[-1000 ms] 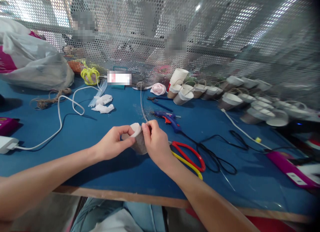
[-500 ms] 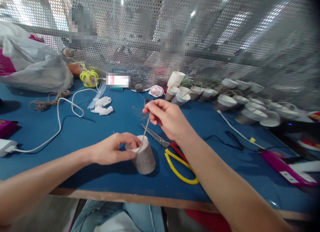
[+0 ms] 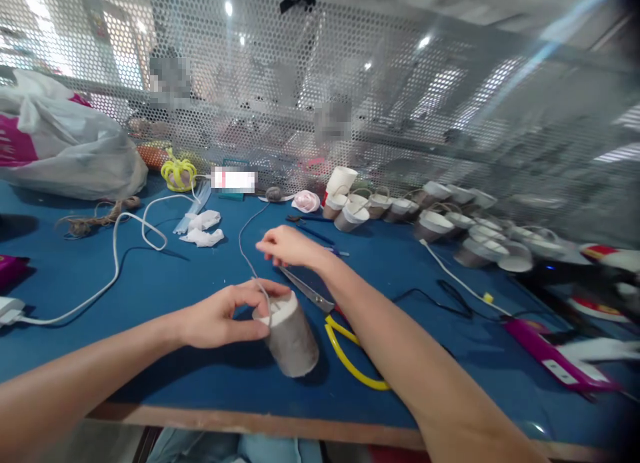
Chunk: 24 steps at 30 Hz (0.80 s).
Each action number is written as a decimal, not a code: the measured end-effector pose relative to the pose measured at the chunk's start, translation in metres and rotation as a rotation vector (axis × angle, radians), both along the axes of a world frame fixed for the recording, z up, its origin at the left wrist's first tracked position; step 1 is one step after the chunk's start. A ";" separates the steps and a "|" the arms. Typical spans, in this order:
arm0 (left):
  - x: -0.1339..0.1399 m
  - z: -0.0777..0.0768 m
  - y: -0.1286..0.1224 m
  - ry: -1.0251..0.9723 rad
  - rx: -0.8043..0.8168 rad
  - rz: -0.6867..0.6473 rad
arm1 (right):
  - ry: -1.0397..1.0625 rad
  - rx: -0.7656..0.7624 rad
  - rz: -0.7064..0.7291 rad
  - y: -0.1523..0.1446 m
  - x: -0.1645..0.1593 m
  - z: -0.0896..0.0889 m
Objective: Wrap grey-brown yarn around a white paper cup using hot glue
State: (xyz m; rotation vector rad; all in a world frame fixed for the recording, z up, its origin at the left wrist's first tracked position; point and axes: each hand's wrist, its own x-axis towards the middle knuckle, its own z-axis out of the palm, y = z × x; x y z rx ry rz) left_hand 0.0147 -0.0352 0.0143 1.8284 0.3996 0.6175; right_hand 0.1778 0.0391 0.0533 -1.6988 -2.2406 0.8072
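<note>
My left hand [image 3: 220, 314] grips the rim of a paper cup [image 3: 294, 340] wrapped in grey-brown material, its thumb and fingers over the white opening. The cup tilts on the table, its mouth toward my left hand. A thin grey cord [image 3: 243, 246] runs from the cup's rim back to a small ball of cord [image 3: 273, 194]. Above and beyond the cup, my right hand [image 3: 287, 245] has its fingers pinched together; what they hold, if anything, is hidden. Scissors [image 3: 313, 295] with red and yellow handles lie beside the cup, partly under my right forearm.
Several similar cups with cord handles [image 3: 353, 213] line the back right. A white cable [image 3: 117, 250], crumpled white scraps [image 3: 203, 236], twine [image 3: 80, 224] and a plastic bag [image 3: 75, 150] lie to the left. A purple power strip [image 3: 560, 363] is at right; a perforated metal screen [image 3: 280, 83] stands behind.
My right hand has moved left and slightly down, away from the upright cord it pinched over the cup. The cord now lies slack toward its ball. My left hand stays on the cup.
</note>
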 end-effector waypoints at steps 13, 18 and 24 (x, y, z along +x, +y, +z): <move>-0.002 -0.001 0.013 0.129 0.167 0.270 | -0.540 0.150 -0.374 -0.015 0.104 -0.029; -0.002 -0.001 0.016 0.152 0.191 0.286 | -0.483 0.064 -0.463 -0.009 0.107 -0.035; -0.005 0.000 0.016 0.160 0.212 0.313 | -0.161 0.140 -0.556 -0.019 0.109 -0.030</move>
